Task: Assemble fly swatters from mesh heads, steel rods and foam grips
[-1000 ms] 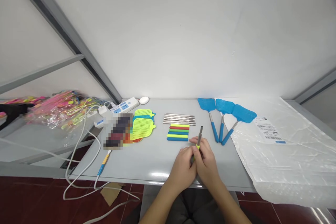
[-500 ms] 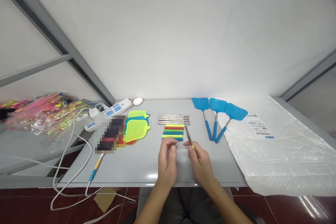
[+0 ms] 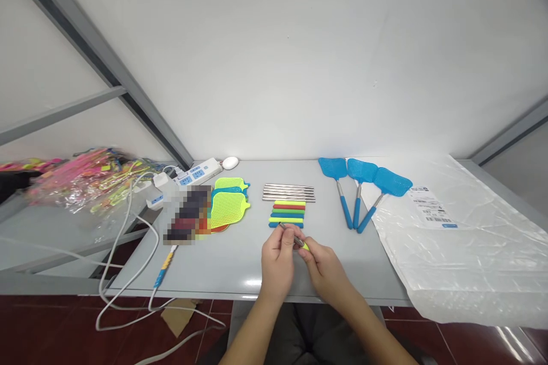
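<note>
Rod (image 3: 298, 241) and yellow-green handle (image 3: 305, 246) lie in one slanting line between the two hands: the left hand (image 3: 277, 259) is closed around the rod, its tip poking out beyond the thumb, while the right hand (image 3: 322, 261) grips the handle. The step in hand looks like seating the handle on the rod's end; fingers cover much of the joint, so how far it is on cannot be told. The next move seems to call for a firm left hold and a push or twist from the right, kept along the rod's line. Just beyond the left hand lie the loose handles (image 3: 287, 213), then the metal rods (image 3: 287, 193); farther out beyond the right hand are three blue swatters (image 3: 363, 171). Half a second earlier, the right hand alone held the piece, pointing away, and the left was empty and apart; now they have come together and the rod slants leftward.
</note>
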`<action>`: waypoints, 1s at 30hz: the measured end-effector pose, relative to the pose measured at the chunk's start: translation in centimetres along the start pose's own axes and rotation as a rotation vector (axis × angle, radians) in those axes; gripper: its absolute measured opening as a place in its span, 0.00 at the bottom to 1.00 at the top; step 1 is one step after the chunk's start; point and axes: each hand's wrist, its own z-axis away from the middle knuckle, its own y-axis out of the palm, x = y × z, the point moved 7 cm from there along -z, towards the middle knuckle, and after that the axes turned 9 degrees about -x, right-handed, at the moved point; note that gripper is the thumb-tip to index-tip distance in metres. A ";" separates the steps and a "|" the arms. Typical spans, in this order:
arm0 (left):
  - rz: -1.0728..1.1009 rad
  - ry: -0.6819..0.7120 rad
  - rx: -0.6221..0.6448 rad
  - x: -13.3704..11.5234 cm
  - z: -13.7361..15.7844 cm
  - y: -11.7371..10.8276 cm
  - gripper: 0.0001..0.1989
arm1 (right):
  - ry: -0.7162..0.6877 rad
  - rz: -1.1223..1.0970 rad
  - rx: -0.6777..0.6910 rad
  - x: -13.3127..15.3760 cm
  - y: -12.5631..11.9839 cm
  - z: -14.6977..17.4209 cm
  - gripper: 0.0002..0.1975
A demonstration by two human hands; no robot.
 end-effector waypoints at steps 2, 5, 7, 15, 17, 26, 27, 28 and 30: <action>0.007 -0.013 -0.001 0.4 0.1 0.2 0.17 | 0.001 0.010 -0.003 -0.3 0.0 0.1 0.12; 0.011 -0.014 -0.010 0.8 0.2 0.5 0.18 | 0.001 0.041 -0.009 -0.6 0.0 0.1 0.12; 0.016 -0.008 -0.016 0.9 0.2 0.5 0.18 | 0.002 0.066 -0.008 -0.9 0.1 0.2 0.13; -0.097 0.004 0.130 -0.2 -0.7 -1.6 0.17 | -0.060 0.292 -0.072 -0.6 0.3 0.1 0.13; -0.149 -0.006 0.214 -0.5 -0.9 -3.0 0.15 | -0.139 0.346 -0.095 0.0 0.4 0.1 0.13; -0.752 0.324 0.215 0.1 -2.4 -8.4 0.07 | -0.245 0.521 -0.157 -0.7 1.1 0.1 0.17; -0.778 0.370 0.207 0.0 -2.4 -8.3 0.07 | -0.229 0.562 -0.170 -0.9 1.0 0.2 0.17; -0.793 0.400 0.199 0.1 -2.5 -8.2 0.07 | -0.210 0.612 -0.179 -1.2 0.9 0.3 0.18; -0.802 0.422 0.197 0.2 -2.5 -7.9 0.07 | -0.166 0.716 -0.187 -1.5 0.6 0.9 0.19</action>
